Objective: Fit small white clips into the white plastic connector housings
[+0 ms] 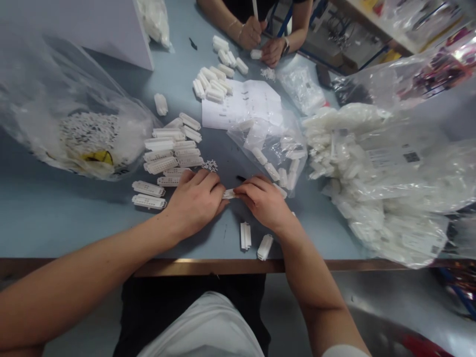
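A small white plastic housing point(229, 194) lies between my two hands, partly hidden by fingers. My left hand point(199, 201) is closed on its left end, thumb toward the table edge. At the other end, the fingers of my right hand point(262, 198) pinch it. A dark slim tool point(241, 178) shows beside my right fingers; I cannot tell whether they touch it. Just beyond my left hand lies a little heap of tiny white pieces point(210, 165). Stacked white housings point(171, 146) stand to its left. Nearer the edge lie two loose white parts, one point(245, 235) upright in view and one point(265, 247) slanted.
A clear bag of small white pieces point(89, 131) sits at left. An open bag of white parts point(277, 148) and a paper sheet point(256, 101) lie ahead. Large filled bags point(394, 163) crowd the right. Across the table, another person's hands point(262, 42) work beside more white housings point(213, 82).
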`<state>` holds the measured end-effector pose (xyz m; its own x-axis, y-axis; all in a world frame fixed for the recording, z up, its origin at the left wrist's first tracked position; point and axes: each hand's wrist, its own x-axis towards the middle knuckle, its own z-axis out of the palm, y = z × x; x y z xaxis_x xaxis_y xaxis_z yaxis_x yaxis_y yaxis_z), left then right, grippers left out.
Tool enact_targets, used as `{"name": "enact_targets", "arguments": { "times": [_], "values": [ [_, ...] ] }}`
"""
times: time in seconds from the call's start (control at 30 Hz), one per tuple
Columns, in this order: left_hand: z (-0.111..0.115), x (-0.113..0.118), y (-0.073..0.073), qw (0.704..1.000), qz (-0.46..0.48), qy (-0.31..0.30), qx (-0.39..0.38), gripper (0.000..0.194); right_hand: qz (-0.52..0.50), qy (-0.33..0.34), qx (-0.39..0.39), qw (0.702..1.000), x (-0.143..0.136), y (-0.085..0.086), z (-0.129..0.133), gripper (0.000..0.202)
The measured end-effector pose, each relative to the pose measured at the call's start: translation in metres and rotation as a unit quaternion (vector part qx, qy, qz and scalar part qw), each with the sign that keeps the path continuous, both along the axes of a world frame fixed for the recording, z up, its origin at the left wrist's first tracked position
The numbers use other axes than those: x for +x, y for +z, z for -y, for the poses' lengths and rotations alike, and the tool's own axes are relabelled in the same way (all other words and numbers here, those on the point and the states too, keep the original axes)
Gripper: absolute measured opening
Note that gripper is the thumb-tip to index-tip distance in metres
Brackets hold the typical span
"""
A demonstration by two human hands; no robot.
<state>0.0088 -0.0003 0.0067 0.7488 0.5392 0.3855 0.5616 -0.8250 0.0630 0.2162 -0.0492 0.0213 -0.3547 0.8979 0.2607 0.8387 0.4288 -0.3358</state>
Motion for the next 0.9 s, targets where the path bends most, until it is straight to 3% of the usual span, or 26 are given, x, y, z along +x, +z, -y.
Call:
{"name": "enact_targets", "arguments": {
  "times": [0.2, 0.7, 0.9],
  "values": [
    [0.002, 0.001, 0.002, 1.000, 0.002, -0.005, 0.005, 0.022, 0.042, 0.020, -0.023, 0.999, 0.000, 0.003, 0.000, 0.022],
    [0.005, 0.003, 0.003, 0.998, -0.009, -0.006, 0.057, 0.024, 0.171, 0.066, 0.022, 0.983, -0.004, 0.013, 0.006, 0.027],
    [0.006, 0.003, 0.004, 0.998, -0.009, -0.008, 0.059, 0.025, 0.175, 0.061, 0.029, 0.982, -0.006, 0.016, 0.007, 0.026]
  ]
}}
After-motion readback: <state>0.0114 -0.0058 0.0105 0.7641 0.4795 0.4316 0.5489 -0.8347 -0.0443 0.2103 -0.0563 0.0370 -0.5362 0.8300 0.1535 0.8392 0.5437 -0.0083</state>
